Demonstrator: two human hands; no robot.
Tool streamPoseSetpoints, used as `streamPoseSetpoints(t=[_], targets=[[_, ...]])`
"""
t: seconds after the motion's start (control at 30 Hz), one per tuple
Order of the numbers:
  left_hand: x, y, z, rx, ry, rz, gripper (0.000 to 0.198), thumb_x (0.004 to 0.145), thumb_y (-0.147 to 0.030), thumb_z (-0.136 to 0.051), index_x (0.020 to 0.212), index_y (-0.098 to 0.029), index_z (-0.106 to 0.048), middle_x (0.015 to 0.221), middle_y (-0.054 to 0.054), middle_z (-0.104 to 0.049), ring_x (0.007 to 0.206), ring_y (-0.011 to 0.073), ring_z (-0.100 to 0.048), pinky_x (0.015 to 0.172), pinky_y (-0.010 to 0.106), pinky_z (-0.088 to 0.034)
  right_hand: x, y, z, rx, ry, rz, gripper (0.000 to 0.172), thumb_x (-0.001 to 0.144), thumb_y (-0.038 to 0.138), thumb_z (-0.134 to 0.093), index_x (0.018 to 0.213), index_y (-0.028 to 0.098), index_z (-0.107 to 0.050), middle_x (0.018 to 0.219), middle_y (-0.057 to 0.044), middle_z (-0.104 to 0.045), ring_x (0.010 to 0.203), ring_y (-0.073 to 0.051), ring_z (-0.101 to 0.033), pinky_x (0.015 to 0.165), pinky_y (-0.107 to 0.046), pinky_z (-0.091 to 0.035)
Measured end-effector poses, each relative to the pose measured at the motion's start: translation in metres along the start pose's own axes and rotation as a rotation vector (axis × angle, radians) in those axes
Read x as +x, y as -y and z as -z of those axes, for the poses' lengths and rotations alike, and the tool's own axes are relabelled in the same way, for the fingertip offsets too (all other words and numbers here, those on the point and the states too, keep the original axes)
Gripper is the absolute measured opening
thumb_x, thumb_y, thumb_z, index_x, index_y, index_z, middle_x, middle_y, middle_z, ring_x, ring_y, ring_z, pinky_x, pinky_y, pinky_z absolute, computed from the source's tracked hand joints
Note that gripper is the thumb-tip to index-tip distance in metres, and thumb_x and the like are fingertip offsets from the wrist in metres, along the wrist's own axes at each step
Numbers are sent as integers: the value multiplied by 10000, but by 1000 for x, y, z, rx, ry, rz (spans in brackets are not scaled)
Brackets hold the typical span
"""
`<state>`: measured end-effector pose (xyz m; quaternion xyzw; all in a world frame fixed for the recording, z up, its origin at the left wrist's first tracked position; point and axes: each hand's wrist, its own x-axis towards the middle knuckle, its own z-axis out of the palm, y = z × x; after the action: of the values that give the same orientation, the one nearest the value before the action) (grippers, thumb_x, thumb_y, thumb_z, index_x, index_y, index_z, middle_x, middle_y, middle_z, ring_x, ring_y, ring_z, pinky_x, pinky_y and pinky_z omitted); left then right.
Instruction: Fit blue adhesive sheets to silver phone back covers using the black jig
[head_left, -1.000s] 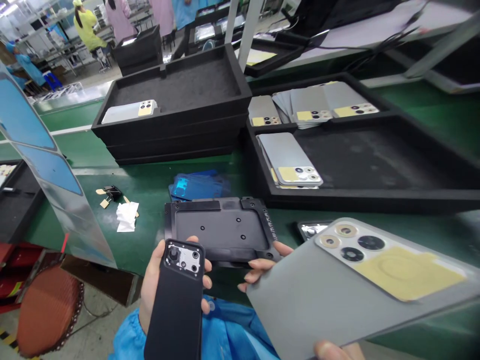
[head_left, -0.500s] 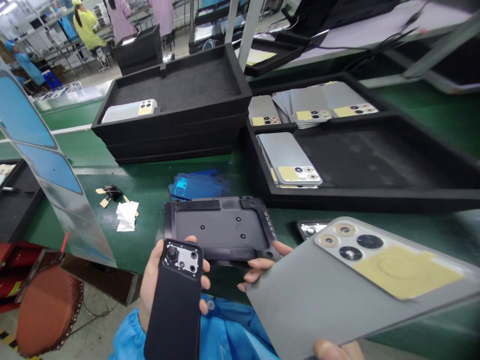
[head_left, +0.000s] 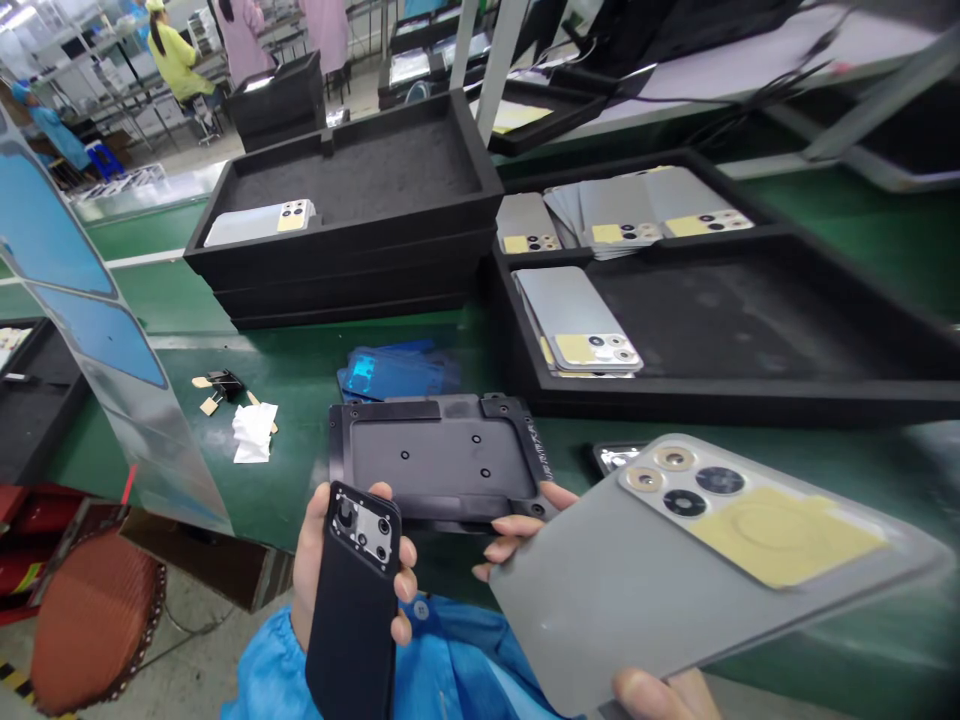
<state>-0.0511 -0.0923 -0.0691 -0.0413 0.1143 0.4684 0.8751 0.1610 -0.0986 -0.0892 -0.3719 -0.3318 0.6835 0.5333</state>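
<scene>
My left hand point(head_left: 306, 565) is closed round a black phone-shaped piece point(head_left: 352, 620) with a silver camera plate at its top, held upright and tilted. My right hand point(head_left: 514, 535) grips a grey phone back cover point(head_left: 600, 590), fingers at its left edge and thumb at its lower edge. Yellow film point(head_left: 795, 535) lies beside the camera rings on that cover. Between and just beyond both hands sits a black rectangular fixture point(head_left: 442, 460) with a shallow recess. Behind the fixture lie blue film sheets point(head_left: 401, 370). A dark piece point(head_left: 616, 457) is partly hidden behind the cover.
Black foam trays point(head_left: 337, 265) are stacked at the back left. A larger tray point(head_left: 750, 395) on the right holds several grey covers point(head_left: 577, 310). Crumpled white paper point(head_left: 254, 433) and clips point(head_left: 223, 383) lie left. A tilted reflective sheet point(head_left: 142, 420) stands there; co-workers point(head_left: 176, 55) sit beyond.
The grey cover has shifted slightly left and tilted a little in my right hand. My left hand and the black piece have moved slightly right. Both hands keep their hold.
</scene>
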Motion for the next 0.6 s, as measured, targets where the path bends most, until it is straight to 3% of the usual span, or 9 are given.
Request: streamPoseSetpoints(t=[0.27, 0.6], targets=[[-1, 4, -6, -15, -142, 41, 402, 868, -609, -636, 1037, -278, -791, 787, 91, -774, 569, 188, -717, 397, 253, -551, -1, 11, -14, -1, -90, -71, 934, 715, 702, -773, 1485, 346, -383, 1282, -79, -563, 1061, -259, -594, 917, -388, -596], [-5, -2, -10, -49, -189, 75, 350, 898, -551, -633, 1094, -290, -757, 862, 59, -774, 664, 173, -731, 424, 215, -500, -1, 10, -14, 25, -112, -88, 946, 674, 696, -808, 1465, 349, -422, 1253, -81, -591, 1052, -278, -606, 905, -414, -593]])
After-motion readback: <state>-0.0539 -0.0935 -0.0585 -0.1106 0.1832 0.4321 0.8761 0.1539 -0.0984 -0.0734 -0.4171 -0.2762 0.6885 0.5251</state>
